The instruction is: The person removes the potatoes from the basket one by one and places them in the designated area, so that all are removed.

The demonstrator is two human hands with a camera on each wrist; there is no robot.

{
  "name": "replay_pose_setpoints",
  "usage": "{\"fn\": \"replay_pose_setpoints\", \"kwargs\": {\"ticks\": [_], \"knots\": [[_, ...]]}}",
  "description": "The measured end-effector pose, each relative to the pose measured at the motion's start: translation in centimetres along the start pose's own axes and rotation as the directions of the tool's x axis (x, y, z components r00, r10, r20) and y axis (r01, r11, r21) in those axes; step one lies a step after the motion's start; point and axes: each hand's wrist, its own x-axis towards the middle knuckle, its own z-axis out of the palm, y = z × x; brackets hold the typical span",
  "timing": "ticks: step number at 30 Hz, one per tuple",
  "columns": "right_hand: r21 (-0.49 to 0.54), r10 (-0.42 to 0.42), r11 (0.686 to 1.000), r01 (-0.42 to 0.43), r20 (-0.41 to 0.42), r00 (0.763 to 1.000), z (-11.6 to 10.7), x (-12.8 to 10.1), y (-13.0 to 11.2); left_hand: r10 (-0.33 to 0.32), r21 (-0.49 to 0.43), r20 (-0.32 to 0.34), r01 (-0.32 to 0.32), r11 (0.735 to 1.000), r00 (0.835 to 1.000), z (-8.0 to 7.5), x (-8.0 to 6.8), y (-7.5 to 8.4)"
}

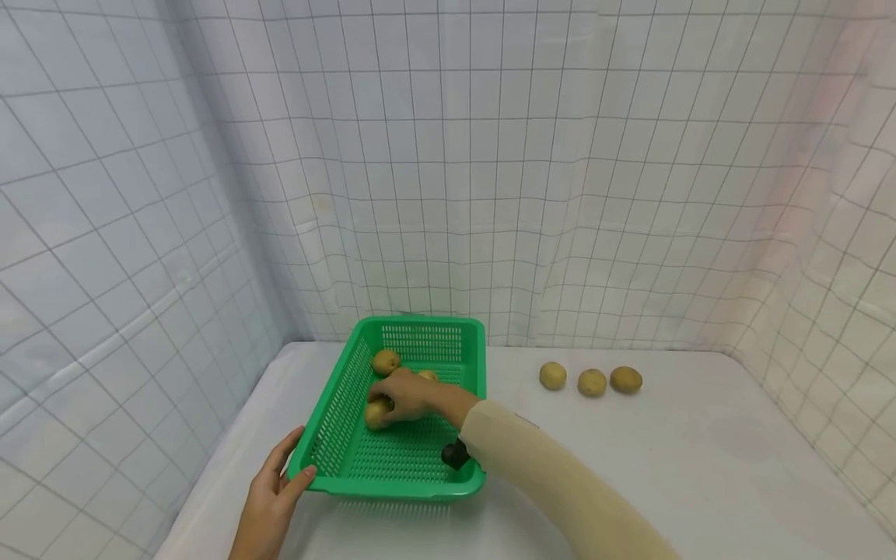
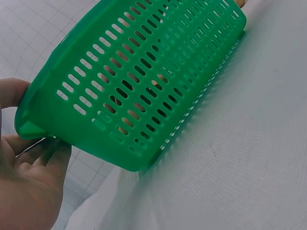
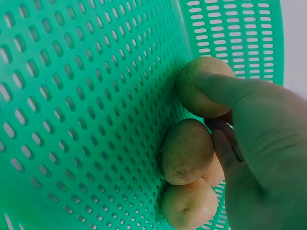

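While left hand [image 1: 269, 494] grips basket [image 1: 420, 474] | right hand [image 1: 409, 395] apparently curls on potato [image 1: 376, 414] inside.

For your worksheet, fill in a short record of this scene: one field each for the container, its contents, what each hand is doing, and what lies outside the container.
Container: green slotted basket on a white table
Contents: potatoes in basket
Left hand: grips the basket's near left corner
Right hand: inside the basket, fingers round a potato
Outside: three potatoes in a row on the table, to the basket's right
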Motion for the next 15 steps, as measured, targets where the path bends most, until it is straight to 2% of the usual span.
{"fn": "replay_pose_setpoints", "kwargs": {"ticks": [3,5,10,15], "knots": [[-0.041,-0.001,0.999,0.001,0.005,1.0,-0.09,-0.07,-0.13,0.003,0.0,-0.001,-0.003,1.0,1.0,0.02,0.0,0.13],[-0.027,0.001,1.0,-0.001,-0.003,1.0,-0.11,-0.12,-0.12,0.007,0.0,0.003,-0.007,1.0,1.0,0.02,-0.01,0.22],[0.144,0.015,0.99,-0.004,-0.069,0.998,-0.33,-0.08,0.12,0.001,0.005,-0.004,-0.001,1.0,1.0,0.06,0.0,0.37],[0.34,0.032,0.94,0.009,-0.115,0.993,-0.79,-0.11,0.22,-0.01,0.011,-0.013,0.01,1.0,1.0,0.09,0.01,0.24]]}}
